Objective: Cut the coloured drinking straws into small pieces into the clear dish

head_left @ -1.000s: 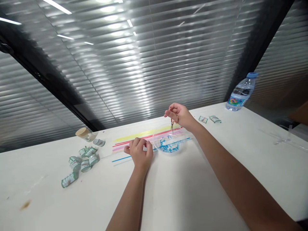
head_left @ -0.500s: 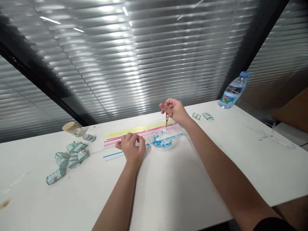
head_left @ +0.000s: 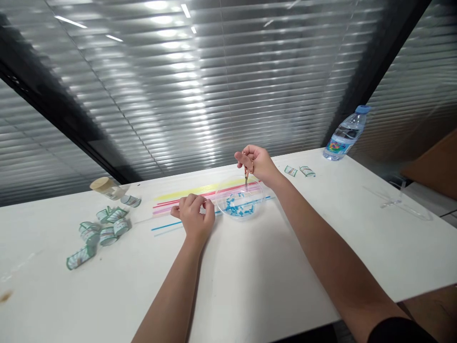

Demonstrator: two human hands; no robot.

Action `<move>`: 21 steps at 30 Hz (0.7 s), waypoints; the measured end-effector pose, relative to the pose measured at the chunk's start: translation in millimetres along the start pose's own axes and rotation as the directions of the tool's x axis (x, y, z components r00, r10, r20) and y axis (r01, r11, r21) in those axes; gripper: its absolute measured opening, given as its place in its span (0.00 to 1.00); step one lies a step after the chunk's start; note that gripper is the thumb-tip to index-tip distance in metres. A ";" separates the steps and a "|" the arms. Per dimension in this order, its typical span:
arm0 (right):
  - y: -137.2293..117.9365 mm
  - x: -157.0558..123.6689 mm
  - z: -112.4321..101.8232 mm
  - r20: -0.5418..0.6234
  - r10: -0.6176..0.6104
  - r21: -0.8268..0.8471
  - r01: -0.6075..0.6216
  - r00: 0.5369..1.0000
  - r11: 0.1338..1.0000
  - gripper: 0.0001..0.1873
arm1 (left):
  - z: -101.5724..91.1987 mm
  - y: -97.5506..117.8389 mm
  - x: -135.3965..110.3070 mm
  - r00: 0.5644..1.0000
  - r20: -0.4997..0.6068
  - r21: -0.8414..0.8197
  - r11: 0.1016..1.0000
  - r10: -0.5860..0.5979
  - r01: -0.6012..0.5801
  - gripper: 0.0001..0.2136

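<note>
My right hand [head_left: 257, 163] is closed around small scissors [head_left: 246, 177], which point down over a clear round dish [head_left: 226, 211] holding several short blue straw pieces. My left hand [head_left: 193, 216] rests on the white table [head_left: 267, 271] just left of the dish, its fingers curled over the row of long straws [head_left: 185, 195] in yellow, red, pink and blue. What the fingers pinch is hidden.
Several curled bottle labels [head_left: 100, 233] lie at the left, near a small jar with a tan lid [head_left: 105, 187]. Two more labels [head_left: 299, 171] and a water bottle [head_left: 343, 135] stand at the far right. Window blinds rise behind the table.
The view has shifted, so everything sits a little further left. Both hands keep the same pose over the straws and dish.
</note>
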State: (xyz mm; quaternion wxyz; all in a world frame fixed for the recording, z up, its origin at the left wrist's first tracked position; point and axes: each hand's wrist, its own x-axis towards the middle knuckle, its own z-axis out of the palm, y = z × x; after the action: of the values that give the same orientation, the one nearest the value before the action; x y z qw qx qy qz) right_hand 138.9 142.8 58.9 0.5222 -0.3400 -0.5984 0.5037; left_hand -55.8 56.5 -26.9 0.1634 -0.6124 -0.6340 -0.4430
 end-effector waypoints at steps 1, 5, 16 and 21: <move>0.4 0.1 -0.2 0.004 -0.001 -0.003 0.001 1.000 1.000 0.28 | 0.1 0.2 0.0 1.000 0.001 0.001 1.000 0.000 0.000 0.10; 1.1 0.0 -0.6 0.007 -0.007 -0.029 0.007 1.000 1.000 0.28 | 0.7 0.3 0.2 1.000 0.004 0.007 1.000 -0.008 0.008 0.10; 0.6 0.4 0.2 -0.037 0.000 -0.073 -0.003 0.999 0.997 0.27 | -0.5 2.5 1.9 0.999 0.021 -0.005 0.999 -0.044 0.045 0.09; 2.1 0.7 -0.8 -0.050 -0.015 -0.122 0.009 0.999 0.992 0.25 | 0.1 3.9 1.8 1.000 -0.013 0.007 1.000 -0.026 0.026 0.08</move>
State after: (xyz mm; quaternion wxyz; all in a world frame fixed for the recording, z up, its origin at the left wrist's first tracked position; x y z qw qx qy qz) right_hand 139.3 144.2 57.0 0.5186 -0.3805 -0.6164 0.4543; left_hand -52.6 57.1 -24.2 0.1640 -0.6005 -0.6425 -0.4469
